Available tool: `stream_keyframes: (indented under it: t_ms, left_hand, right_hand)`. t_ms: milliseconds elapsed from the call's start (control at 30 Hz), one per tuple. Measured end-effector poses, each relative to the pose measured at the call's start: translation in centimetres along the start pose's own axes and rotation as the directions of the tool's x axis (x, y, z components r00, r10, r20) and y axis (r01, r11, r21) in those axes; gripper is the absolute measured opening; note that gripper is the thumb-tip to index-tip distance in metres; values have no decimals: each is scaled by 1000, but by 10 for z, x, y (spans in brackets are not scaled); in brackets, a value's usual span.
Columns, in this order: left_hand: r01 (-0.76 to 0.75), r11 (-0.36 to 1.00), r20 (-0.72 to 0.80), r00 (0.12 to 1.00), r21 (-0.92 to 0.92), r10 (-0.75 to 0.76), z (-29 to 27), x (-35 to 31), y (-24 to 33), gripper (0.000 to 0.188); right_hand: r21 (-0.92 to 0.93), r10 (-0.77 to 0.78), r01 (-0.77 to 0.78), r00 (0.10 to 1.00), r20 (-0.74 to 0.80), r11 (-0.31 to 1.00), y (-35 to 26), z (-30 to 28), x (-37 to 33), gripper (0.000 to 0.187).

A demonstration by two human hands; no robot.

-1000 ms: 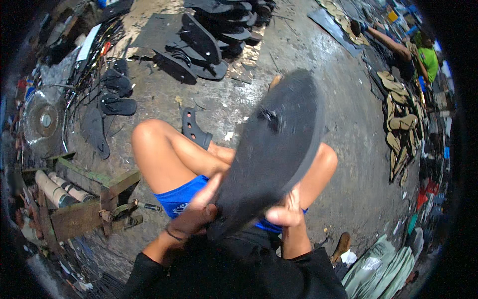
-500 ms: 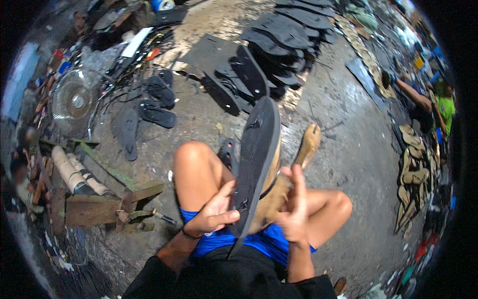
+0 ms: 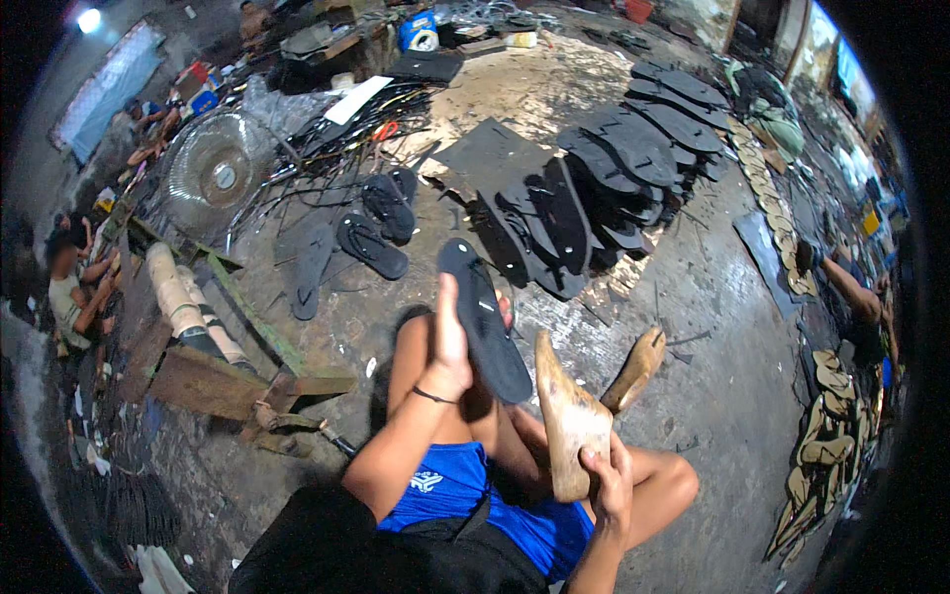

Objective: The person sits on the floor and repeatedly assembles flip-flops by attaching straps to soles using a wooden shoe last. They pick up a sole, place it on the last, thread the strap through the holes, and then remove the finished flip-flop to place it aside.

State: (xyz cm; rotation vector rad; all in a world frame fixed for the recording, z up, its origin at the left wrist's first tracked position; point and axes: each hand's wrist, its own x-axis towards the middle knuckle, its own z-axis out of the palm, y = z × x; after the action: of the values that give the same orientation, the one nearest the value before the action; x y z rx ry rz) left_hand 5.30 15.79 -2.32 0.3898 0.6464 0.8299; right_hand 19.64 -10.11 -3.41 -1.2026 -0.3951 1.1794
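Observation:
A black flip-flop (image 3: 485,322) stands tilted in my left hand (image 3: 450,346). Its fingers wrap behind the sandal while the thumb lies along the near edge. Lower and to the right, my right hand (image 3: 611,477) grips a worn wooden shoe last (image 3: 574,421) shaped like a foot, thumb on its side. The last and the flip-flop are apart. A second wooden last (image 3: 636,371) lies on the floor just beyond the held one. Further off, several black flip-flops (image 3: 374,246) lie at the left, their straps fitted.
Overlapping black sandal soles (image 3: 633,148) and a flat black sheet (image 3: 492,148) lie ahead. A wire-guarded fan (image 3: 220,173) and a wooden frame holding pale cylinders (image 3: 203,391) stand at left. Tan sandals (image 3: 826,450) lie at right, near another person's arm (image 3: 851,282). Another person (image 3: 69,307) sits far left.
The black flip-flop and the wooden last, close together before, have come apart. My left hand has moved up with the sandal, my right holds the last lower. The view has shifted.

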Motion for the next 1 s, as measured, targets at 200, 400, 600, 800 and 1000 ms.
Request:
stream_keyframes:
  t_ms: [200,400,600,800,1000]
  left_hand:
    - [641,637,668,699,-428,-255,-7,-23,-29,99]
    - [760,547,697,602,-352,-388,-15,-40,-66,94]
    - [565,819,547,656,102,-521,-26,-65,-63,75]
    - [-95,857,118,992,507,40,-43,-21,28,32]
    - [-328,802,-93,900,499,425,-83,34,141,43]
  right_hand:
    - [-882,-500,83,846,-183,463,40,-21,75,57]
    - [-517,-420,432,895,148,739,-65,15,97,51]
    - [-762,-362,432,891,276,483,-63,-2,135,15]
    - [-487,-234,244,969,83,839,-17,5,195,50]
    - [-668,-239,289,956,167,686,47,37,267,49]
